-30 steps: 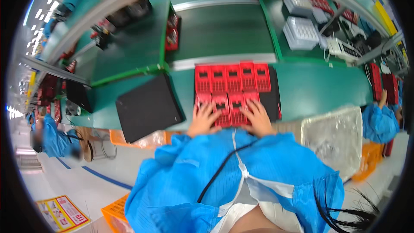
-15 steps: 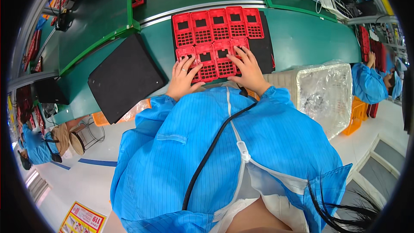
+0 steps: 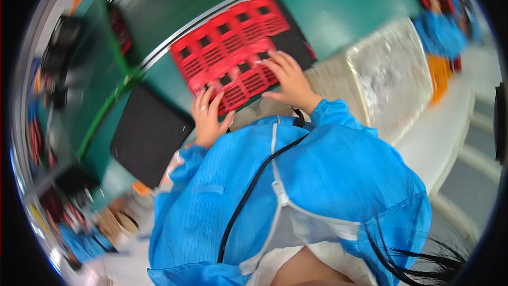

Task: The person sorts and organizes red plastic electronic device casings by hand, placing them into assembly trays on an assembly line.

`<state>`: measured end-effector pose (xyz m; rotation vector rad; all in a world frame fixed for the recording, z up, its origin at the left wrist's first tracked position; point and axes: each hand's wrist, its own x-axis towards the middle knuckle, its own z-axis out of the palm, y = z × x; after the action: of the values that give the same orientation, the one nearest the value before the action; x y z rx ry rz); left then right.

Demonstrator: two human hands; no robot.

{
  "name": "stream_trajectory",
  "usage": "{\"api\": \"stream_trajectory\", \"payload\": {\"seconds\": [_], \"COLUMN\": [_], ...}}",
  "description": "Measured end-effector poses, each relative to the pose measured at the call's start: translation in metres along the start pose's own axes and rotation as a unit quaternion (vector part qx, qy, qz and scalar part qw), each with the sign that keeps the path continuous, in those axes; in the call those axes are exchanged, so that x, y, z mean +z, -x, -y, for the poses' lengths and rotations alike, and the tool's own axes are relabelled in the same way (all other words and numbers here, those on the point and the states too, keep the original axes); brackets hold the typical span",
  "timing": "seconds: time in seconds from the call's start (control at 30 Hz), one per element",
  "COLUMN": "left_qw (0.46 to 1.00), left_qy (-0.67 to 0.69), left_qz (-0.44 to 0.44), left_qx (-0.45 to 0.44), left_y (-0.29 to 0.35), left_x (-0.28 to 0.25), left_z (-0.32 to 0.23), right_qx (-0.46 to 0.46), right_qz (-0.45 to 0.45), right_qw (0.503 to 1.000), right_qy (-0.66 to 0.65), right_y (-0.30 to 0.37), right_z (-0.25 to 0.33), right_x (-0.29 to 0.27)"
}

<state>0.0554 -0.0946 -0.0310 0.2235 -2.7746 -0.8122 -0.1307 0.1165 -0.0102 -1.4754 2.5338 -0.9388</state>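
- Two hands on the red stuff from where I watch, whole view tilted and blurred toward the rim.
- Green workbench [image 3: 328,16] fills the upper half, a pale metal rail [image 3: 211,13] running across it.
- My blue smock [image 3: 317,180] takes the lower middle, a black cord [image 3: 254,180] down its front.
- Clear plastic-lined bin [image 3: 391,69] on the right, just beside the right sleeve (contents too blurred to tell).
- Black flat tray [image 3: 148,135] lies on the bench to the left, apart from the red parts, near my left sleeve.
- Red slotted parts [image 3: 233,47] sit in two rows on a dark mat [image 3: 291,42], mid-bench right in front of me, each with a dark square window.
- Right hand [image 3: 288,82] lies palm down, fingers spread over the near row at its right end; fingers flat on top, not wrapped round anything I can see.
- Left hand [image 3: 209,119] rests at the near-left edge of the same row, fingertips touching the red plastic, thumb out to the side; a ring shows on one finger. Loose, open fingers, no real hold visible (underside hidden).
- A second person in blue [image 3: 442,34] is far right, well apart.
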Motion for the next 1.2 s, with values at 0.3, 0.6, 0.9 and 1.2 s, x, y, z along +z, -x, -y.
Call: {"api": "stream_trajectory", "payload": {"seconds": [0.3, 0.6, 0.9, 1.2], "left_qw": [0.971, 0.922, 0.943, 0.936], "left_qy": [0.154, 0.198, -0.023, -0.038], "left_qz": [0.098, 0.251, 0.258, 0.286], "left_qx": [0.154, 0.218, 0.208, 0.201], "left_y": [-0.076, -0.161, -0.193, -0.194], "left_x": [0.063, 0.219, 0.289, 0.297], "left_z": [-0.116, -0.284, -0.333, -0.337], "right_qx": [0.266, 0.627, 0.600, 0.704], "right_qz": [-0.212, 0.115, -0.064, -0.101], "right_qw": [0.940, 0.770, 0.797, 0.665], "right_qy": [0.017, -0.034, -0.022, -0.228], "right_y": [0.135, 0.298, 0.320, 0.350], "right_z": [-0.036, -0.230, -0.348, -0.390], "right_x": [-0.074, -0.083, 0.059, 0.135]}}
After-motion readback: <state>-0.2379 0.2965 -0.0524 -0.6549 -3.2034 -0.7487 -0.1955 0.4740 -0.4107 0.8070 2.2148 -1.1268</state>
